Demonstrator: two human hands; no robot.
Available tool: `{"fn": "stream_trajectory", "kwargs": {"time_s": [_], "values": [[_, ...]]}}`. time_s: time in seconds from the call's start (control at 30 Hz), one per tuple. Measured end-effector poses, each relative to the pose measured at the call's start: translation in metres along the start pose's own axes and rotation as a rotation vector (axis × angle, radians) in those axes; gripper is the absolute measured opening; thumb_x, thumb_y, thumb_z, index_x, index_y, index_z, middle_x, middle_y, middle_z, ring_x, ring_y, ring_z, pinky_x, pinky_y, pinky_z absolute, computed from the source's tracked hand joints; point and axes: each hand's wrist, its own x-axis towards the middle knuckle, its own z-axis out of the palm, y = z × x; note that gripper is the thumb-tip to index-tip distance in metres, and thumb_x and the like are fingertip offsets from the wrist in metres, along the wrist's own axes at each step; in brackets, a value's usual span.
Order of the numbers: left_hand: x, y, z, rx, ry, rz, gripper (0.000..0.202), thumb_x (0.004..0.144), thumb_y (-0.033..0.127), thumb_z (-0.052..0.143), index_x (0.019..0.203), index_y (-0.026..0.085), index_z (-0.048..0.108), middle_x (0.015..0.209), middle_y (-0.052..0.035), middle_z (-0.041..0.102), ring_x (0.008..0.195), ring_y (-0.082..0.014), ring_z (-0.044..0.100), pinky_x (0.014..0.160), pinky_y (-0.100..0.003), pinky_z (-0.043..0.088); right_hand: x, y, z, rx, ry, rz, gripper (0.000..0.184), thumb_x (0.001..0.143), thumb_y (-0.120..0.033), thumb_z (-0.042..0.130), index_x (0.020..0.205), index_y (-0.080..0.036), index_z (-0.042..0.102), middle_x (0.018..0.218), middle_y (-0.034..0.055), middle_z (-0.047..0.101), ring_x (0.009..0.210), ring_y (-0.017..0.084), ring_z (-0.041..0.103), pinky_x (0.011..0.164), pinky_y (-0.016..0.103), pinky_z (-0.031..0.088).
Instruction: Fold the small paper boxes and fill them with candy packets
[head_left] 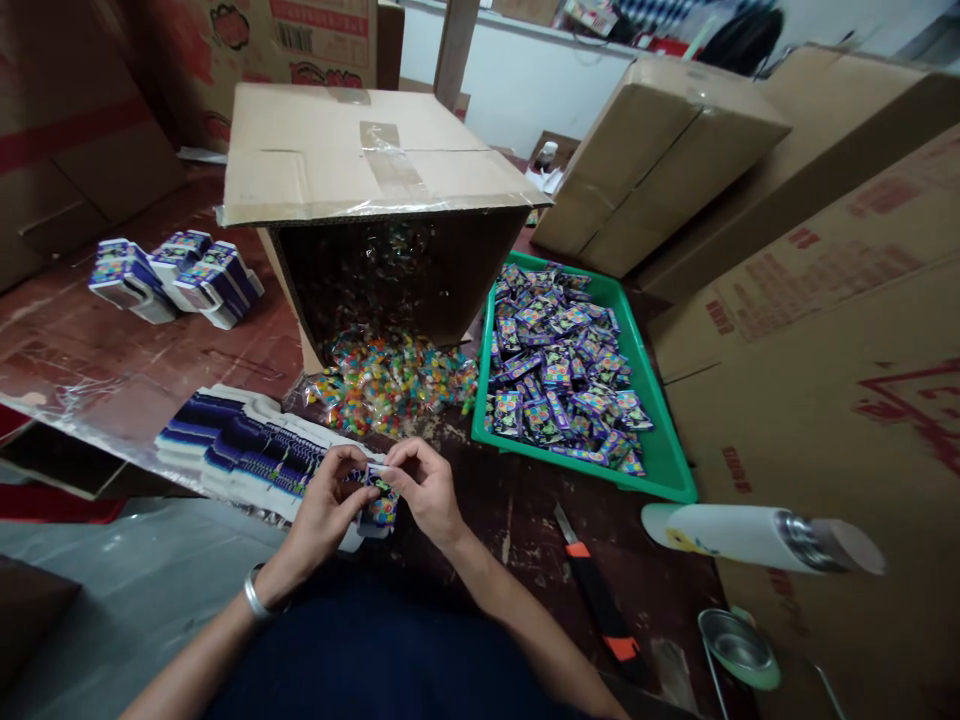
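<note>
Left hand (328, 512) and right hand (429, 490) apparently pinch a carton (382, 508); big box (300, 150) ahead, green tray (664, 450) rightward.

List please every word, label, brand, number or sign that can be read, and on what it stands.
No text reads clearly.
Right-hand carton: red print, too blurred.
Rear-left carton: red print and barcode, too blurred.
Packets in the green tray: labels too small.
Purple-and-white boxes at left: print too small.
Row of purple-and-white pieces: too small.
Held purple box: print too small.
</note>
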Motion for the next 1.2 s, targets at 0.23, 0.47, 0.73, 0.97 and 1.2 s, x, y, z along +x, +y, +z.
{"fn": "stream_trajectory", "kwargs": {"time_s": [0.23,0.47,0.73,0.97,1.2], "values": [[-0.002,-0.002,-0.013,0.164,-0.053,0.023,0.035,0.082,0.025,0.069,0.114,0.023,0.053,0.105,-0.0042,0.065,0.095,-0.0205,0.068,0.084,-0.034,0.057,0.016,-0.009,-0.01,-0.002,-0.129,0.211,0.02,0.074,-0.034,0.08,0.074,-0.018,0.069,0.073,0.0006,0.068,0.067,0.015,0.062,0.065,0.027,0.05],[-0.004,0.004,-0.01,0.149,-0.105,0.012,0.038,0.088,0.028,0.066,0.124,0.023,0.06,0.115,-0.0073,0.07,0.104,-0.0232,0.068,0.088,-0.034,0.057,0.018,-0.013,-0.013,-0.046,-0.149,0.102,0.021,0.081,-0.032,0.075,0.069,-0.017,0.066,0.077,0.0018,0.068,0.072,0.016,0.061,0.07,0.027,0.047],[-0.001,0.006,-0.007,0.053,-0.064,-0.033,0.035,0.086,0.03,0.069,0.12,0.021,0.065,0.114,-0.0066,0.072,0.1,-0.0219,0.069,0.086,-0.031,0.057,0.015,-0.011,-0.023,-0.025,-0.226,0.12,0.013,0.085,-0.032,0.073,0.089,-0.02,0.07,0.086,0.0024,0.07,0.078,0.017,0.066,0.074,0.029,0.053],[0.0,0.009,-0.002,-0.118,0.057,-0.05,0.05,0.077,0.026,0.079,0.122,0.024,0.055,0.101,-0.0013,0.065,0.079,-0.0132,0.067,0.072,-0.024,0.057,0.006,-0.004,-0.017,0.065,0.021,0.139,0.021,0.08,-0.034,0.078,0.089,-0.02,0.066,0.083,0.0018,0.072,0.072,0.015,0.068,0.066,0.025,0.056],[0.0,0.005,0.0,-0.05,0.082,-0.006,0.033,0.076,0.029,0.079,0.105,0.021,0.064,0.106,-0.0044,0.067,0.098,-0.0192,0.065,0.078,-0.026,0.057,-0.007,-0.001,-0.011,-0.169,0.037,-0.109,0.007,0.088,-0.027,0.07,0.091,-0.021,0.071,0.093,0.0046,0.074,0.086,0.02,0.071,0.08,0.031,0.057]]}}
